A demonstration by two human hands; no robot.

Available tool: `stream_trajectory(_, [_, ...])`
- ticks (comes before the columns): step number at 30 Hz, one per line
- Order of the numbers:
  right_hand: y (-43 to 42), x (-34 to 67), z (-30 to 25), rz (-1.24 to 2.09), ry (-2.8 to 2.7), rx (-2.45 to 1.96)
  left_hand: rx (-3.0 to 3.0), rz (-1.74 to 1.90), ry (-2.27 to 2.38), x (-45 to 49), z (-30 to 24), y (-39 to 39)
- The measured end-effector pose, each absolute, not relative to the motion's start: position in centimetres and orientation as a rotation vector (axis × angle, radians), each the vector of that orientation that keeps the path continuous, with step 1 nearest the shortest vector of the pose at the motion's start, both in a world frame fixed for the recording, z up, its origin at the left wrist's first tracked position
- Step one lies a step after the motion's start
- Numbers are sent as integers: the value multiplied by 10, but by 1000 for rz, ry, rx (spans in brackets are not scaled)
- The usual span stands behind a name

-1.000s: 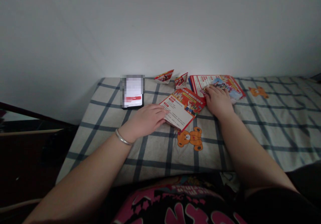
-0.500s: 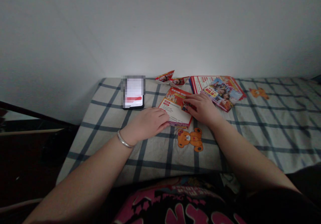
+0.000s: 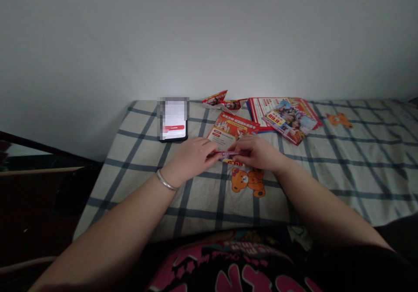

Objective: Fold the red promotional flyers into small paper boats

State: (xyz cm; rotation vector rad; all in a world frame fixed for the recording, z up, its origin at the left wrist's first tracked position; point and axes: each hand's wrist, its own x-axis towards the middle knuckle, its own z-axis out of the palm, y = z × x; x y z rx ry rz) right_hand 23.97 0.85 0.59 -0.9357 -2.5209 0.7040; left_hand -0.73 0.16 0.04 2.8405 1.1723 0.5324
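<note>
Though dim, paper flyer (image 3: 228,130) (seemingly bent) between both hands (image 3: 196,156) (image 3: 261,154).

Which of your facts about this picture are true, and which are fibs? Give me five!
1. The left hand and right hand hold the same flyer. True.
2. The phone is nearer the right hand than the left hand. False: the phone is nearer the left hand.
3. The bear nearest the hands is blue. False: that bear is orange.
4. The cloth has a checked pattern. True.
5. The bangle is on the left arm. True.
</note>
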Motion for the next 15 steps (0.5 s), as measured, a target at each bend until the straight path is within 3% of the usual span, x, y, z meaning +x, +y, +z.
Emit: stream_trajectory(15, [8, 250, 10, 484, -2455, -1270, 2121, 832, 1353, -18, -3, 11])
